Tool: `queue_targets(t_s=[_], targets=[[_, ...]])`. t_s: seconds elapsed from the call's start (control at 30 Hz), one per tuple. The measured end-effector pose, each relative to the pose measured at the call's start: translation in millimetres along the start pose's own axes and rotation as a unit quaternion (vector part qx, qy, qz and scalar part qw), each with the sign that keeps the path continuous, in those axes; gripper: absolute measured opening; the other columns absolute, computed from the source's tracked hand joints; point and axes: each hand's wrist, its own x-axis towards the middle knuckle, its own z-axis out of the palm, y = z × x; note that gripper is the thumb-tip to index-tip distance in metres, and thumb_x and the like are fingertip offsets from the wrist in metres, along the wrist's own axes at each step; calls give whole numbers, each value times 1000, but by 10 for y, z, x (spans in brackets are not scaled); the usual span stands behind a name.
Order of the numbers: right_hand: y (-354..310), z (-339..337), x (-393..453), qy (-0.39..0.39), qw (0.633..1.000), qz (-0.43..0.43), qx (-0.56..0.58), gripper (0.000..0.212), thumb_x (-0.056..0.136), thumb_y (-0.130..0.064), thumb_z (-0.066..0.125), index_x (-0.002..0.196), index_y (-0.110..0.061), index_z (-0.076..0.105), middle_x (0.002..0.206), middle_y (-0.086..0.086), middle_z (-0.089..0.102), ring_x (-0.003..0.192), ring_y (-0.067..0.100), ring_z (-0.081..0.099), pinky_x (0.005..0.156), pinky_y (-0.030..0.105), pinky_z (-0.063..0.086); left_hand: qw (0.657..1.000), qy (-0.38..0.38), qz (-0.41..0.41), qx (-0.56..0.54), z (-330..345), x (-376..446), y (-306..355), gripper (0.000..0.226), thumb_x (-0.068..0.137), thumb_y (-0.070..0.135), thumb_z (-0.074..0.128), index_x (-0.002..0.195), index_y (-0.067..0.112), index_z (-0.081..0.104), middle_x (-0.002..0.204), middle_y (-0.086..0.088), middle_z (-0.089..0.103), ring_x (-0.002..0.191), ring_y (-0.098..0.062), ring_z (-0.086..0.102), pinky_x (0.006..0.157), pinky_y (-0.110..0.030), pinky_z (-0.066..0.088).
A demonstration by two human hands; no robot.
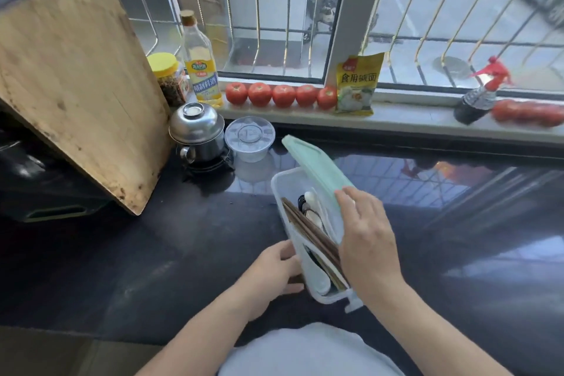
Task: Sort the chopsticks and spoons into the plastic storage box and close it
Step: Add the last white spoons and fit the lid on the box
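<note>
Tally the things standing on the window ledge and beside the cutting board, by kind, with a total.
Tomatoes in the row: 5
Oil bottle: 1
Yellow-lidded jar: 1
Yellow packet: 1
Red-topped spray bottle: 1
Steel pot: 1
Clear round container: 1
Total: 11
More tomatoes at far right are too blurred to count.

Five tomatoes (pixel 282 95) line a windowsill beside a yellow packet (pixel 357 85), while an oil bottle (pixel 200 61), steel pot (pixel 197 134) and leaning wooden cutting board (pixel 73 82) crowd a dark countertop (pixel 152 247).
</note>
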Motion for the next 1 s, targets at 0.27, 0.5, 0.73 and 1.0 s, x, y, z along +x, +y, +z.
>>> queue_targets(t_s=[0.27,0.5,0.73,1.0], targets=[[213,82,-880,-128,988,-83,-32,59,84,0,54,143,-7,55,146,9,54,137,35,48,110,57,41,990,30,-60,-123,270,325,267,47,106,57,38,127,27,68,111,3,78,98,-30,76,84,-55,62],[526,-26,-1068,-151,982,-83,-72,57,89,-29,62,143,-12,55,147,6,54,138,32,47,110,56,41,998,-12,-48,-24,513,608,217,33,106,34,53,136,21,49,127,1,69,100,-25,76,79,-40,64],[500,-94,-1354,-160,982,-56,-83,53,95,-21,59,146,-14,51,154,2,47,146,25,39,121,46,30,889,87,230,386,362,888,545,86,97,28,58,162,29,1,165,-2,11,151,-25,20,118,-41,30],[1185,-346,-1751,-93,993,11,-71,63,82,4,39,140,-15,57,152,5,50,144,25,42,120,46,32,773,72,184,603,1090,1150,584,85,95,72,34,162,27,7,165,-10,5,145,-38,14,118,-51,24]])
